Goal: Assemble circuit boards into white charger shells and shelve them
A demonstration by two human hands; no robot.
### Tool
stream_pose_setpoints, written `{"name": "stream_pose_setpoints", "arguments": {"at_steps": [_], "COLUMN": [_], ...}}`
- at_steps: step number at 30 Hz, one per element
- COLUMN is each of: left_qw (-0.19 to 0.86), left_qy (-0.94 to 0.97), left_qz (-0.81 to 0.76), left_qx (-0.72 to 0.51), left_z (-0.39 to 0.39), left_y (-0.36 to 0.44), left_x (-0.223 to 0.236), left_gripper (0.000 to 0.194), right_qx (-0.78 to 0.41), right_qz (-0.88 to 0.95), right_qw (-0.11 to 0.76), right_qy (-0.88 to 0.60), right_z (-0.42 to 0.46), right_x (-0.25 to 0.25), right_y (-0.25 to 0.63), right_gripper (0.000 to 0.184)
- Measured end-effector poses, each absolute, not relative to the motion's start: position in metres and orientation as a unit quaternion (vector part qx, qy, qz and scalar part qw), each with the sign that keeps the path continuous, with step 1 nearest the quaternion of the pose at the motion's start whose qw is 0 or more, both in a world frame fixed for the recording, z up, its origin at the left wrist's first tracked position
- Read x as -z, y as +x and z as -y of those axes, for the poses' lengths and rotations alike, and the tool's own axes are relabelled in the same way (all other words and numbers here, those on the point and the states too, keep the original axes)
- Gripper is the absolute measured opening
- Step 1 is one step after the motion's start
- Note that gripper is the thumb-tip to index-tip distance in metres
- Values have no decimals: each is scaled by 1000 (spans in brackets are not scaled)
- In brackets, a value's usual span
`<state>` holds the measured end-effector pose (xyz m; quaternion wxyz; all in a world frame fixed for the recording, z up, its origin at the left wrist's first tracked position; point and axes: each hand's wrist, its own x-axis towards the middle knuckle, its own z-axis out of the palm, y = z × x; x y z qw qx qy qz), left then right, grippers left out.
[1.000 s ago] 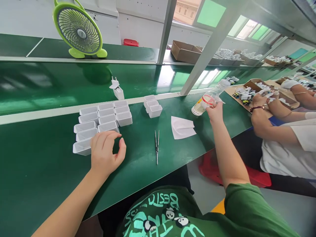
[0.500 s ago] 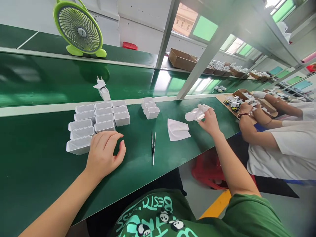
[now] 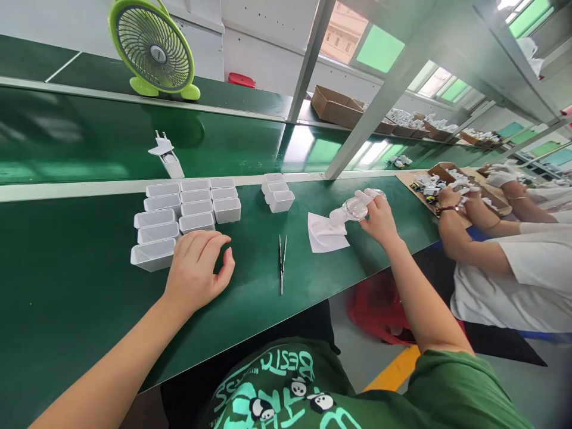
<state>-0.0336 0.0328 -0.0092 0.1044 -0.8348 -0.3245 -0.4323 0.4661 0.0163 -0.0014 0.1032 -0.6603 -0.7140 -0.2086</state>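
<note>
My right hand (image 3: 381,219) grips a clear plastic bottle (image 3: 353,209), tipped over with its neck pointing down at a white cloth (image 3: 325,233) on the green bench (image 3: 67,298). My left hand (image 3: 196,271) rests on the bench, fingers loosely curled and apart, holding nothing. It lies just right of a block of several white plastic housings (image 3: 187,208). Steel tweezers (image 3: 282,262) lie between my two hands.
A small stack of white housings (image 3: 277,192) stands behind the tweezers. A white plug part (image 3: 166,156) sits on the conveyor belt behind. A green fan (image 3: 154,50) stands on the far shelf. A co-worker's arms (image 3: 473,232) work over cardboard trays (image 3: 442,179) at the right.
My right hand brought the bottle down and left from raised to tipped over the white cloth. The plug part drifted left on the belt. My left hand stayed put.
</note>
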Motion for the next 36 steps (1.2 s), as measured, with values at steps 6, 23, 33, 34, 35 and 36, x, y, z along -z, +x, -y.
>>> {"name": "stream_pose_setpoints", "arguments": {"at_steps": [6,23,33,34,35,36], "left_qw": [109,106,113,114,114,114], "left_qy": [-837,-843,-844,-845,-845,-845], "left_qz": [311,315,311,311,311,312], "left_qx": [436,423,421,420,420,419], "left_z": [-32,-29,-29,-29,-29,-28], "left_y": [-32,-32,-32,-32,-33,-33], "left_x": [8,4,5,6,6,6], "left_gripper": [27,27,27,27,27,27], "right_qx": [223,299,304,301,299,298], "right_qz": [709,724,706,703,700,697], "right_qw": [95,65,37,36,35,34], "right_qy": [-662,-618,-639,-643,-648,-651], "right_z": [-15,-13,-16,-16,-16,-16], "right_x": [-2,-14,-22,-23,-24,-25], "right_y": [460,448,449,448,448,447], "right_gripper": [67,62,60,60,60,60]}}
